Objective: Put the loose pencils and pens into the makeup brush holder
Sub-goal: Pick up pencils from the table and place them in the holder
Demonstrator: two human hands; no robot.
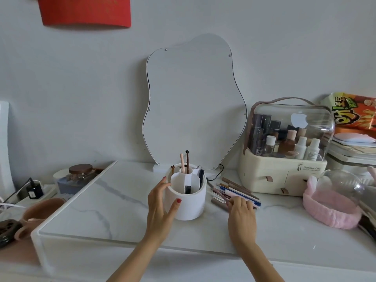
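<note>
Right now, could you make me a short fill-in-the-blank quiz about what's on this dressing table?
1. The left hand rests against the white ____.
2. The loose pens and pencils lie to the holder's ____.
3. The right hand reaches into the ____.
4. The wavy mirror leans against the ____.

Missing words: holder; right; pens and pencils; wall

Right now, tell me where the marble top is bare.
Bare: the marble top left of the brush holder, and the front strip before both hands. Crowded: right of the holder, where loose pencils and pens lie against the cosmetics case.
</note>
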